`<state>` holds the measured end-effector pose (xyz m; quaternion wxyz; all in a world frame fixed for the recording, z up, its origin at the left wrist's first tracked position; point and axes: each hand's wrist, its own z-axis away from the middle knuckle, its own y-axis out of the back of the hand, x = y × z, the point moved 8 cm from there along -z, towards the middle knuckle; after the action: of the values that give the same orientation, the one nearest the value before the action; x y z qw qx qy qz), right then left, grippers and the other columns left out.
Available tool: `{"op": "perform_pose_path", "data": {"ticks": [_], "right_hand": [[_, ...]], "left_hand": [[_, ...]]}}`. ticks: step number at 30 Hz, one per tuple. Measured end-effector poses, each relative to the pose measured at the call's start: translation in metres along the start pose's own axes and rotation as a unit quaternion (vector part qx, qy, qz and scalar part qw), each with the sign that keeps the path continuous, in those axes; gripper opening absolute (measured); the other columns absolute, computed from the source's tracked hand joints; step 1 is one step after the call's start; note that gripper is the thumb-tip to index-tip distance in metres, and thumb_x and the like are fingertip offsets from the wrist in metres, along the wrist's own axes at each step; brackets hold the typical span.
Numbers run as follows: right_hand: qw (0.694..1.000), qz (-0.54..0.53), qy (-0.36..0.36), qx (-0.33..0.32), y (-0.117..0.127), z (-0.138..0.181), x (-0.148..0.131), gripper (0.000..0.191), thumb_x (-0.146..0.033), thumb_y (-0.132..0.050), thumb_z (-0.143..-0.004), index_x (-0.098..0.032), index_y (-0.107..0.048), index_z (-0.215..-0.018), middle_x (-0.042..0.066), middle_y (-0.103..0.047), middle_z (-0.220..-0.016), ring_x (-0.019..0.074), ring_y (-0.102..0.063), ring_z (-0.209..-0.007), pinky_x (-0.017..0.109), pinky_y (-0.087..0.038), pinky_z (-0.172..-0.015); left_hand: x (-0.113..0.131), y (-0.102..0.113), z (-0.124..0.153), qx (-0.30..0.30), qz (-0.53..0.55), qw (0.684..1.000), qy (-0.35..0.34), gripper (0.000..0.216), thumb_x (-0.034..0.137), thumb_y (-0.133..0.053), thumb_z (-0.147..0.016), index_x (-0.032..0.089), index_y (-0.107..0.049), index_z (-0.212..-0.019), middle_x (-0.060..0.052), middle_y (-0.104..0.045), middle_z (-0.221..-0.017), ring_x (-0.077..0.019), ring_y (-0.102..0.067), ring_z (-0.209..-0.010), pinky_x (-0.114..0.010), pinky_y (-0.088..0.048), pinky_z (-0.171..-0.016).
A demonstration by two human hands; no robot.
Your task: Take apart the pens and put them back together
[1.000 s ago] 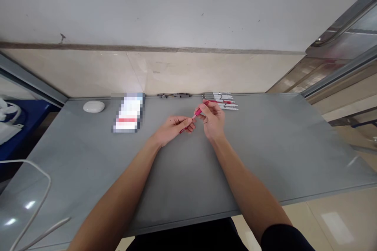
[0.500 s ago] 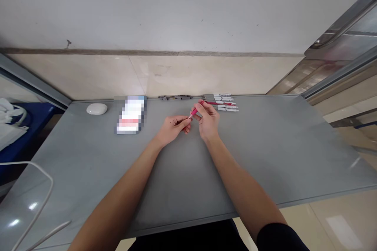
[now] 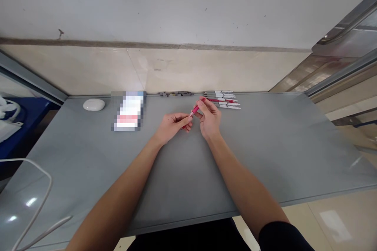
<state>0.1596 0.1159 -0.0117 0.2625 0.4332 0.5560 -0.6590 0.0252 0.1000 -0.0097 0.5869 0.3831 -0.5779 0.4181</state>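
Between my two hands is a pen [image 3: 194, 110] with a pinkish-red grip section, held at a slant over the table. My left hand [image 3: 174, 125] pinches its lower, pale part between thumb and fingers. A bit of red shows below those fingers. With thumb and fingertips, my right hand [image 3: 209, 117] grips the upper red part. Just behind my right hand lies a row of several white pens [image 3: 225, 95] with grey grips, and one red pen [image 3: 228, 100] among them. Left of these, dark patterned pens [image 3: 176, 94] lie along the wall.
On the grey table [image 3: 188, 188], a blurred-out phone [image 3: 129, 110] and a white rounded case [image 3: 94, 104] lie to the left. A white cable [image 3: 48, 188] loops over the front left corner. The tiled wall [image 3: 206, 70] borders the back edge.
The red grip section and the pale part held in my left hand seem closer together. Both hands keep their hold, and the whole view has shifted slightly.
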Motion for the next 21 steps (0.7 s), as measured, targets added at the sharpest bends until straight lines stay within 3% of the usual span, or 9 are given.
{"op": "perform_pose_path", "data": {"ticks": [12,21], "right_hand": [[1.0,-0.007,0.0,-0.003,-0.0001,0.001,0.0019,0.024,-0.035,-0.076,-0.066,-0.023,-0.07,-0.085,0.001,-0.067,-0.099,0.0105,-0.061,-0.069,0.03,-0.056,-0.064],[1.0,-0.024,-0.006,-0.011,-0.0004,0.0004,0.0024,0.021,-0.031,-0.079,-0.065,-0.022,-0.072,-0.082,-0.001,-0.067,-0.082,0.01,-0.06,-0.064,0.029,-0.056,-0.063]], "left_hand": [[-0.0027,-0.0003,-0.0003,-0.001,0.024,1.0,0.005,0.032,0.042,-0.069,-0.079,0.012,-0.07,-0.09,-0.005,-0.066,-0.076,-0.0141,-0.062,-0.064,-0.033,-0.055,-0.066],[0.0042,-0.0078,0.0028,-0.059,-0.029,0.998,-0.003,0.034,0.045,-0.06,-0.085,0.013,-0.065,-0.076,-0.003,-0.063,-0.07,-0.0115,-0.06,-0.06,-0.027,-0.051,-0.063]]}}
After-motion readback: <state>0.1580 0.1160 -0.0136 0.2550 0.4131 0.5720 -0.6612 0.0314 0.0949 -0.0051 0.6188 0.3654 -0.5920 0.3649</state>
